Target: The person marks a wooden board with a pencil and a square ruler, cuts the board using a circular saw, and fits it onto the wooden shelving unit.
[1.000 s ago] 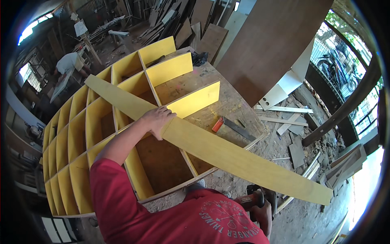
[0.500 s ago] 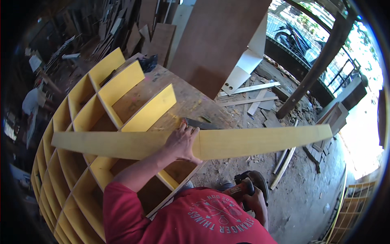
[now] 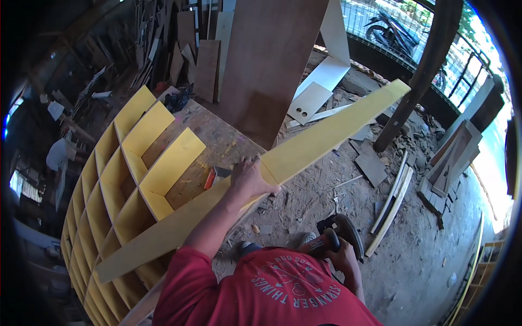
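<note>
My left hand is closed across the middle of a long yellow plank. The plank slants from the lower left, over a yellow lattice frame, to the upper right above the floor. A thin dark line crosses it beside my fingers. Low at my right side, my right hand is wrapped round the handle of an angle grinder, red and black with a round dark head. Just beyond my left hand, a red-and-dark tool lies on the wooden bench top; its kind is unclear.
A large brown panel leans behind the bench. White board pieces and wood scraps lie on the debris-covered floor. Curved strips rest to the right. A dark post stands at the upper right, with a motorcycle beyond.
The plank has swung from nearly level to a steep slant, right end up and left end down. My left hand turned with it. The grinder stays low in my right hand. My view has shifted.
</note>
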Available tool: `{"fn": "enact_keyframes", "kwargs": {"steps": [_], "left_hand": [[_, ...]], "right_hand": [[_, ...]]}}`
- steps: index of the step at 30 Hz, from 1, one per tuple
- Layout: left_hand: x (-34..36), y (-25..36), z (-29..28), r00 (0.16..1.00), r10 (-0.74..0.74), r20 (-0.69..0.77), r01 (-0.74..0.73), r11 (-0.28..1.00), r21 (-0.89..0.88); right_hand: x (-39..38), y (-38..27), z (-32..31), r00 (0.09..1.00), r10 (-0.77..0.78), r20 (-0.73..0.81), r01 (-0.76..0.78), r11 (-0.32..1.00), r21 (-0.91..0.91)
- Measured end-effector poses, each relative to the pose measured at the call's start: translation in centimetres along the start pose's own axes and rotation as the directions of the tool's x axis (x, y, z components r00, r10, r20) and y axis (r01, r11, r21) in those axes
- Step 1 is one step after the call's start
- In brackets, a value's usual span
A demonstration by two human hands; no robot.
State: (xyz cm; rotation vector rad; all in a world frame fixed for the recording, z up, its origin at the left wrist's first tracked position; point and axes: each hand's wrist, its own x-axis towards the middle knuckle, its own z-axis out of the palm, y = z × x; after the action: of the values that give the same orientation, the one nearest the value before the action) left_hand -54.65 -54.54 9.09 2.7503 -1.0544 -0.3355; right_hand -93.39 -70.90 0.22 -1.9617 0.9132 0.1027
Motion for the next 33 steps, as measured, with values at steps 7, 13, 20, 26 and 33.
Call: {"fn": "enact_keyframes", "kwargs": {"steps": [7,13,20,26,33], "left_hand": [[1.2,0.9,4.2,0.924,-0.179,-0.338,0.187,0.982,-0.009],[0.9,1.7,4.4,0.864,-0.325,-0.385,0.325,0.943,-0.068],[0.4,0.8,4.6,0.862,-0.352,-0.366,0.349,0.934,-0.075],[-0.9,-0.2,5.9,0.833,-0.281,-0.476,0.264,0.959,-0.103],[-7.1,0.0,3.4,0.898,-0.281,-0.339,0.251,0.959,-0.131]], "right_hand": [[5.4,2.9,-5.3,0.995,-0.065,0.08,0.066,0.998,-0.006],[8.6,2.5,-6.6,0.986,-0.103,0.132,0.113,0.991,-0.07],[9.9,0.8,-6.3,0.962,-0.163,0.221,0.19,0.976,-0.106],[10.1,-0.5,-5.1,0.956,-0.149,0.251,0.172,0.982,-0.072],[8.7,-0.1,-4.4,0.989,-0.077,0.126,0.087,0.993,-0.078]]}}
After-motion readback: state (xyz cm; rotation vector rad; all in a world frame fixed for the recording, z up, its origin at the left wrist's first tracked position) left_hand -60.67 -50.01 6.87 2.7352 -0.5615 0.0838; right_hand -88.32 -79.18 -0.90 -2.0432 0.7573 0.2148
